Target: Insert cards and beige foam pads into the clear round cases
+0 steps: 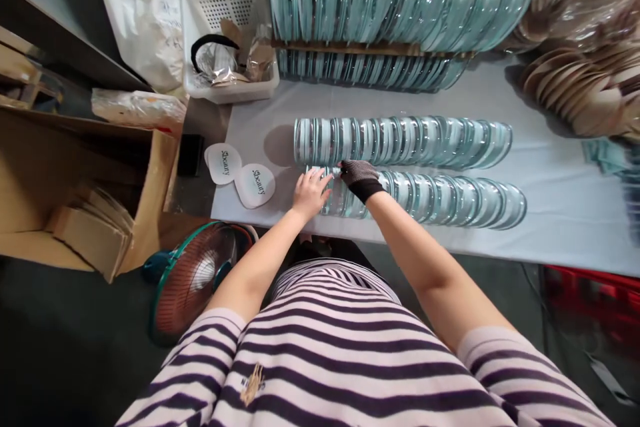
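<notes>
My left hand (311, 192), bare, lies with its fingers spread over the left end of the near row of teal-edged rounded pieces in clear glossy covers (450, 200). Close beside it, my right hand (361, 177) wears a dark glove that leaves the fingertips bare. Its fingers are bent together at the top edge of the same row; what they pinch is too small to make out. A second, similar row (400, 140) stands on edge just beyond both hands. Left of my left hand lie two white rounded cards (255, 185) printed with "beauty".
More teal-edged pieces (400, 7) stand in rows at the back of the cloth-covered table (280, 100). A white plastic basket (233, 90) holds wrapped items and a black band. Beige rounded pieces (570, 90) are heaped right. A cardboard box (155, 193) and fan (197, 280) are left.
</notes>
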The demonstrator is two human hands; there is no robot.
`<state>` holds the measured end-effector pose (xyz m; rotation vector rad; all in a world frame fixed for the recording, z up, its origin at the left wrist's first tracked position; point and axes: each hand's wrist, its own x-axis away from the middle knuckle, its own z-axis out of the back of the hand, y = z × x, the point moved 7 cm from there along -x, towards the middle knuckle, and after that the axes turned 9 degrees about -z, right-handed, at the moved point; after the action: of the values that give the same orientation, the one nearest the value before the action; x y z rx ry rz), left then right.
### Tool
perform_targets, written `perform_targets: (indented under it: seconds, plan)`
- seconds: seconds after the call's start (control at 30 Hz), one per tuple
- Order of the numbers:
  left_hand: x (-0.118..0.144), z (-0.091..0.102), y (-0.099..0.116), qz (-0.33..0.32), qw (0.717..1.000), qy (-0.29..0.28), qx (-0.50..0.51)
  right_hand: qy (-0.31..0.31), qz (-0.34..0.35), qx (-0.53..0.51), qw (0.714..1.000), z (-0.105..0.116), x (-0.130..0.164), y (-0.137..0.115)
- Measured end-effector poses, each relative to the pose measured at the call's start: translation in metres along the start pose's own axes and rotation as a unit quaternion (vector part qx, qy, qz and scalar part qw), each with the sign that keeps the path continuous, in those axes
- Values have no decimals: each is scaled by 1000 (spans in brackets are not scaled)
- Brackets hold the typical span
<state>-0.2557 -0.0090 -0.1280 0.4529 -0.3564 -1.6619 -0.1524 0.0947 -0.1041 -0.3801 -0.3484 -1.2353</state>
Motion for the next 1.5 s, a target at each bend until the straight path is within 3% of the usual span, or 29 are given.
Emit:
perform_targets:
  seconds: [0.1,0.23,0.37,0.57,0.77,0.93,1.03,1.17,1.27,1.37,1.5]
  plan:
    - [-2,-2,4,2,1000,-14,-25,-99,55,54,992,4,-33,-22]
    - [-1,-4,1,13,1000,-7,-16,-200,116,117,966,-4,-47,-43]
    - [1,-5,-1,23,999,1,33,-198,117,132,964,-9,-53,-43]
    - [1,-4,-1,45,995,3,84,-237,123,42,963,-20,-58,-34]
    - [0,-6,0,37,998,-9,51,-143,61,81,985,-8,-55,-25]
    - [0,-4,2,30,998,-3,50,-192,101,116,969,-10,-47,-43]
    - [0,-4,1,32,998,0,61,-149,113,108,976,-1,-43,-43]
    - [-1,-6,-1,38,997,1,72,-75,131,43,988,9,-18,-33]
    - [-1,-6,0,39,997,-4,70,-26,131,-17,991,3,18,-20]
    - [-2,-3,2,37,997,-9,70,-19,117,-42,992,-27,59,-10]
    - [-2,-1,3,40,996,-5,79,-30,94,-55,994,-87,97,-6]
